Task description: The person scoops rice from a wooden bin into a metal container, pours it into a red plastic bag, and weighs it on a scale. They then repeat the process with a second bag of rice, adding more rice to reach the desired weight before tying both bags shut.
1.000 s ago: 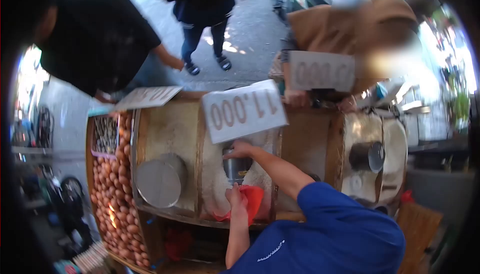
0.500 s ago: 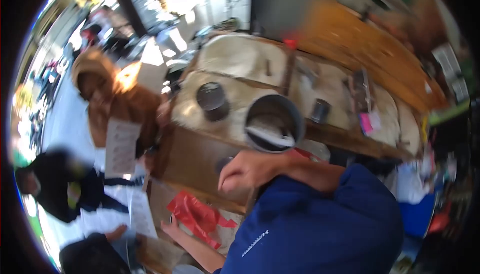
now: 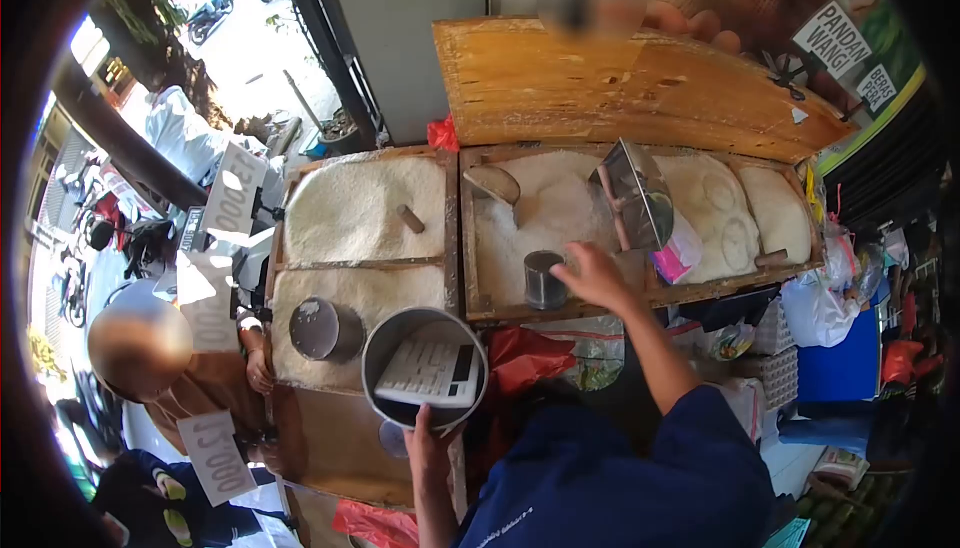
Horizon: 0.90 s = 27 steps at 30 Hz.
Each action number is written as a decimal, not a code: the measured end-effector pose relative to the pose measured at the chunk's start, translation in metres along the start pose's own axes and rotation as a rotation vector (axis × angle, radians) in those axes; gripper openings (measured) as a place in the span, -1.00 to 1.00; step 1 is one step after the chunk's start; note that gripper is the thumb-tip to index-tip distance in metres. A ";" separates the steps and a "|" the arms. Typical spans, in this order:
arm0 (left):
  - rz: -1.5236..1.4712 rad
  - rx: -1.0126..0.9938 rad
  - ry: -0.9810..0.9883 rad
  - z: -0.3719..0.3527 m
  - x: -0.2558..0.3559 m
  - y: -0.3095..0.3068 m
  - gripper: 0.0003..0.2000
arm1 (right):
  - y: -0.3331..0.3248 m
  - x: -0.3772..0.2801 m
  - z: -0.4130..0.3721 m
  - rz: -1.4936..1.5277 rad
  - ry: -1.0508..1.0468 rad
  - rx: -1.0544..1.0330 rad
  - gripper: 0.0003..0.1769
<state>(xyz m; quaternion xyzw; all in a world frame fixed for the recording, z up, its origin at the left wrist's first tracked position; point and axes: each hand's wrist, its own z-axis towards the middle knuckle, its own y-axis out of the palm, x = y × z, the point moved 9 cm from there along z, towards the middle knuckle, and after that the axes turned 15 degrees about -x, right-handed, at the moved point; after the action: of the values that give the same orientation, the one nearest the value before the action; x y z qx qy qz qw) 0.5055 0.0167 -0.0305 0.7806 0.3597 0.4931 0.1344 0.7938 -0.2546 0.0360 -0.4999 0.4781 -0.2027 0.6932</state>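
My left hand (image 3: 428, 440) is closed on the near rim of a grey metal pot (image 3: 372, 358), in which a white calculator (image 3: 428, 370) lies. The pot is over the near edge of a rice compartment, beside an upside-down-looking round metal container (image 3: 326, 330). Farther right, my right hand (image 3: 598, 278) has its fingers apart, right beside a small dark metal cup (image 3: 545, 281) standing on rice (image 3: 555, 193). Whether its fingertips touch the cup is unclear. Behind it, a large metal scoop (image 3: 645, 193) leans in the rice.
Wooden bins hold more rice (image 3: 360, 198), with a wooden board (image 3: 620, 83) behind. Red plastic bags (image 3: 525, 356) lie near the bins' front edge. At left, a person in brown (image 3: 215, 398) stands by price signs (image 3: 218, 456). Egg trays (image 3: 768, 373) are at right.
The view has swung right and steadied. My left hand has left the red bag and taken hold of the pot's rim. My right hand has moved away from the pot to beside the small cup.
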 end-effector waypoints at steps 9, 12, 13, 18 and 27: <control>-0.161 0.079 0.030 0.020 0.011 0.030 -0.40 | -0.008 -0.230 -0.006 0.305 -0.560 -0.354 -0.48; -0.033 0.149 0.065 0.030 0.005 0.043 -0.27 | 0.057 -0.235 0.001 -0.035 -0.442 -0.648 -0.45; 0.013 0.117 0.180 0.033 0.015 0.056 -0.15 | 0.080 -0.235 0.001 -0.109 -0.477 -0.816 -0.46; 0.056 0.216 0.314 0.035 0.037 0.062 -0.11 | 0.050 -0.233 0.038 -0.113 -0.398 -0.655 -0.62; -0.163 0.336 0.292 -0.036 0.069 0.018 -0.21 | -0.112 -0.149 0.095 0.770 -0.222 -0.385 -0.53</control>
<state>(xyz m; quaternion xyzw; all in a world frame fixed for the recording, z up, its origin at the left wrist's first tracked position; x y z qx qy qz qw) 0.4994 0.0465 0.0436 0.6809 0.5141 0.5214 -0.0116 0.8290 -0.1410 0.2082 -0.4241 0.5811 0.2179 0.6596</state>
